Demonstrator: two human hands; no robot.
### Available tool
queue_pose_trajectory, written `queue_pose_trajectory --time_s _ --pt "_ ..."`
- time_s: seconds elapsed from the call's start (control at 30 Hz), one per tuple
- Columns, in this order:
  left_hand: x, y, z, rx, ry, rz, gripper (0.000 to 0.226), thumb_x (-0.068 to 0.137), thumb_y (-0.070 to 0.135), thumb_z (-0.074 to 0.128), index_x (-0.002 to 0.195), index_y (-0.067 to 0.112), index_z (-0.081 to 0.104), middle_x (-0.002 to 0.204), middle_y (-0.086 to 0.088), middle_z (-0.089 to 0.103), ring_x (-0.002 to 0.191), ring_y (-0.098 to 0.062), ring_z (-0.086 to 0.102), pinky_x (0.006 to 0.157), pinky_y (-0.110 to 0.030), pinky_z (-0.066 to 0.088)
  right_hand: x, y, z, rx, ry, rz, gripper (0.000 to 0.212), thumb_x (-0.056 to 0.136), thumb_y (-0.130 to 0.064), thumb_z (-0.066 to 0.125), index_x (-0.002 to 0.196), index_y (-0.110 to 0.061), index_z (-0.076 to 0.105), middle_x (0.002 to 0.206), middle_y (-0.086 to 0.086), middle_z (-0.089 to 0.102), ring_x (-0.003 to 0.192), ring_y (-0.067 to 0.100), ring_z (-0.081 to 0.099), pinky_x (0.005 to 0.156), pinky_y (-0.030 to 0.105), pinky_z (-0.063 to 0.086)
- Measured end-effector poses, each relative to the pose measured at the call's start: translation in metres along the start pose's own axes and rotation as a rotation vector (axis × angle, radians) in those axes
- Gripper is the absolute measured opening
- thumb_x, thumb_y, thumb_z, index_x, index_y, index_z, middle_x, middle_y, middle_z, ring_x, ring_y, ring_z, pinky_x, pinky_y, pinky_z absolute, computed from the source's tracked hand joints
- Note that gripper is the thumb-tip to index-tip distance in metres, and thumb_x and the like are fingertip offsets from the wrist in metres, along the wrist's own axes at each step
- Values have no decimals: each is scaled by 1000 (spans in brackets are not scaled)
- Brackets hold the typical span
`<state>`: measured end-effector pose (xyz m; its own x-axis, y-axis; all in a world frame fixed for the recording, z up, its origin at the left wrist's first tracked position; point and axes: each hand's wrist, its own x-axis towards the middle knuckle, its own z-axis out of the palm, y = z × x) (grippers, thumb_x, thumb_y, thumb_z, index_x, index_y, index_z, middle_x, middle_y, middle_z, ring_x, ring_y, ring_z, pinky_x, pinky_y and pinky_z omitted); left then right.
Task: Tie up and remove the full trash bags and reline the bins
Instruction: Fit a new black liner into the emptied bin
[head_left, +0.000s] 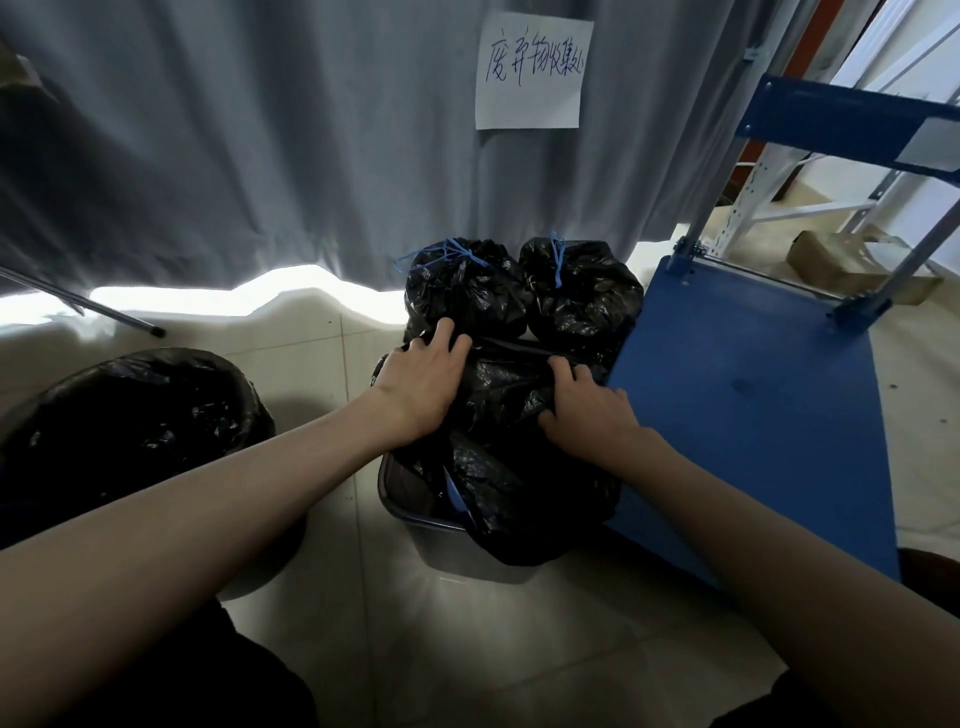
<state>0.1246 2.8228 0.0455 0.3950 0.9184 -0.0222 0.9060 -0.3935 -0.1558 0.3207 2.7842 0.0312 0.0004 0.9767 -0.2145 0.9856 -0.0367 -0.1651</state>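
A small grey bin (447, 545) stands on the tiled floor in the middle. A black liner bag (519, 483) is draped over it and partly inside. My left hand (423, 382) grips the bag at the bin's far left rim. My right hand (587, 410) grips the bag near the far right rim. Behind the bin sit two tied full black bags, one on the left (462, 296) and one on the right (587, 296), each closed with blue drawstrings. A second bin (130, 431) lined with black plastic stands at the left.
A blue platform cart (753, 405) stands close on the right, touching the bin area. A grey curtain (260, 156) hangs behind with a handwritten paper sign (532, 73). A metal rod (119, 314) slants at the left. Cardboard boxes (852, 265) lie at the far right.
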Motion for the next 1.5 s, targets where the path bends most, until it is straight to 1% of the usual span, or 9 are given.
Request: queue_pose_trajectory --time_s 0.2,0.4,0.7,0.8,0.9,1.1,1.23,1.37,1.5 --pt "10 -12 11 -49 -41 -4 57 89 12 60 138 16 31 138 -6 30 108 -31 56 65 -36 42 14 6 0 246 -23 94 62 93 -37 54 142 -9 26 142 17 38 124 39 47 103 52 39" --pt "17 -25 19 -196 -221 -112 54 92 20 51 141 17 30 130 -12 47 118 -34 52 86 -45 46 21 18 11 458 -175 210 82 91 -52 55 146 -4 18 137 20 49 122 37 52 103 50 44" --pt "18 -38 12 -334 -309 -252 56 95 24 48 144 9 25 121 -19 51 103 -35 54 82 -41 46 11 21 10 343 -205 210 85 93 -64 41 148 -2 23 147 21 40 131 38 45 106 49 40" --pt "8 -36 7 -200 -124 -124 49 88 19 57 131 7 37 129 -18 36 114 -37 45 87 -46 47 -7 13 4 125 28 92 63 95 -51 49 137 -6 36 138 17 43 127 37 44 102 50 41" --pt "0 -31 -5 -209 2 171 32 86 29 65 112 14 53 116 -8 46 107 -29 51 82 -40 48 -22 -2 -5 84 193 -108 35 92 -34 57 116 -11 46 118 12 46 110 31 48 88 44 46" --pt "-31 -16 -19 -357 -202 497 43 73 73 60 83 31 63 83 12 62 77 -8 59 71 -37 51 -39 -26 -17 38 61 -254 3 89 -17 53 92 -15 53 103 5 55 94 29 58 74 40 48" --pt "-42 -12 -13 -159 -227 579 54 66 68 69 108 36 63 105 14 60 95 -10 58 74 -33 50 -43 -15 -18 -256 -93 -190 20 92 -10 52 112 -13 56 119 11 46 103 33 55 74 39 41" --pt "-45 -12 -21 -181 -317 499 71 54 96 46 97 44 68 79 21 65 74 -3 59 65 -27 50 -42 -12 -13 -251 -285 -309 39 92 -5 51 127 -19 60 129 12 44 118 34 46 91 38 44" --pt "-47 -11 -17 -106 -416 511 71 56 93 50 100 41 70 78 19 66 72 -6 60 66 -26 49 -46 -19 7 -148 -395 -351 46 92 -6 42 130 -23 61 131 11 57 118 32 54 99 40 47"
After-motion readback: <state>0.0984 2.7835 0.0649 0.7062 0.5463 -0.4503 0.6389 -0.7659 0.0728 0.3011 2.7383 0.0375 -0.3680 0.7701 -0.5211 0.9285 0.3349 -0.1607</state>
